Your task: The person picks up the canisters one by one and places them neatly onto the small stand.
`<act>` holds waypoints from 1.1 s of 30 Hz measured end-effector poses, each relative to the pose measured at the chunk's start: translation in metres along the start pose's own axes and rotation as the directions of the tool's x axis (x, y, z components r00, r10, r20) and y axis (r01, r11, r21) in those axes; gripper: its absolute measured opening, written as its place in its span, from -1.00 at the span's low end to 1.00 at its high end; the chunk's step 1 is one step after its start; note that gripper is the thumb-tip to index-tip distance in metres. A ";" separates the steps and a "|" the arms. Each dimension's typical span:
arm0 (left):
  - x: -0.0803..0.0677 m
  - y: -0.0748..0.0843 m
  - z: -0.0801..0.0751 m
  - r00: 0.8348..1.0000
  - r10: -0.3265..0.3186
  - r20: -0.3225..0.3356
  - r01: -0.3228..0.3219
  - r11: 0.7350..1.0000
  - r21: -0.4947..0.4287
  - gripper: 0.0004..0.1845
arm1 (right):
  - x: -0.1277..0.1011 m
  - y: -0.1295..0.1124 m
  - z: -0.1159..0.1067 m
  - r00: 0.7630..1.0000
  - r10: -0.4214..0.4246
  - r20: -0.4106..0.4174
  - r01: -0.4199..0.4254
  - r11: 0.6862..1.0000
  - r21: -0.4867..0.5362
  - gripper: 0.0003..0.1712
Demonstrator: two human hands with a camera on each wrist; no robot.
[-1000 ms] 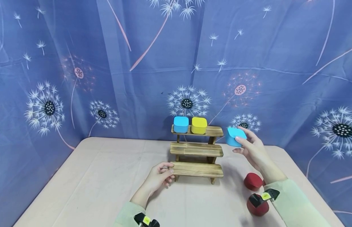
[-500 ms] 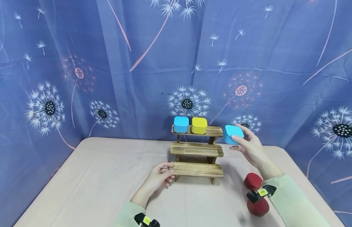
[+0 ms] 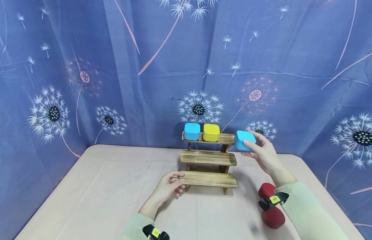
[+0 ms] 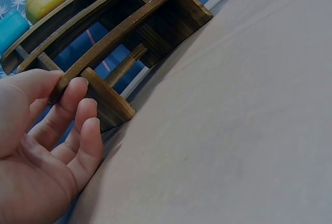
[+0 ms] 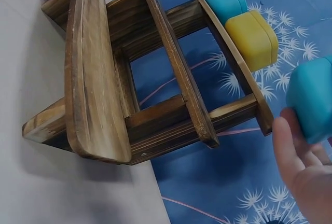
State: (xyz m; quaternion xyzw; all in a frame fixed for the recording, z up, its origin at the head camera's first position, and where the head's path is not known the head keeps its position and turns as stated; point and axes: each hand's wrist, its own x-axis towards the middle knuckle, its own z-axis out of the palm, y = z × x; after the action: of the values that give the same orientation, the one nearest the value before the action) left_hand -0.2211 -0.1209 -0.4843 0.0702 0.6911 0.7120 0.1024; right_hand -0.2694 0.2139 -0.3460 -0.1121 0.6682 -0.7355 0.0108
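A wooden three-step shelf stands on the table. On its top step sit a blue box at the left and a yellow box beside it. My right hand holds a second blue box in the air by the top step's right end; the right wrist view shows this box apart from the shelf. At the bottom step's left end, my left hand pinches the board's edge between thumb and fingers, as the left wrist view of the hand confirms.
Two red round-sided boxes lie on the table at the right, one red box nearer and another red box behind it, partly hidden by the wrist camera. A blue dandelion-print curtain hangs behind the pale table.
My right hand has carried the blue box a little left and up, closer to the top step's right end. The left hand stays on the bottom step.
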 end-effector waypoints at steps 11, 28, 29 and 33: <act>0.000 0.000 0.000 1.000 0.002 0.000 -0.002 1.000 -0.010 -0.62 | 0.006 0.004 0.001 0.997 -0.003 -0.081 -0.008 0.990 -0.140 -0.18; 0.001 0.000 0.000 1.000 0.008 0.003 -0.008 1.000 -0.010 -0.62 | 0.018 0.008 0.009 0.994 0.000 -0.107 -0.038 0.934 -0.355 -0.17; 0.001 0.000 0.000 1.000 0.007 0.003 -0.007 1.000 -0.010 -0.62 | 0.019 0.008 0.009 0.994 -0.001 -0.108 -0.039 0.929 -0.367 -0.17; 0.001 0.000 0.000 1.000 -0.001 0.003 0.001 1.000 -0.011 -0.63 | 0.021 0.008 0.010 0.994 0.005 -0.109 -0.049 0.911 -0.409 -0.14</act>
State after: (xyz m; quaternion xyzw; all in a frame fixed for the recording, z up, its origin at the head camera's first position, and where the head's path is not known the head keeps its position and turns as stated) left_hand -0.2218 -0.1206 -0.4841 0.0703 0.6869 0.7158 0.1039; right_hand -0.2891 0.1998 -0.3497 -0.0637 0.8090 -0.5832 -0.0381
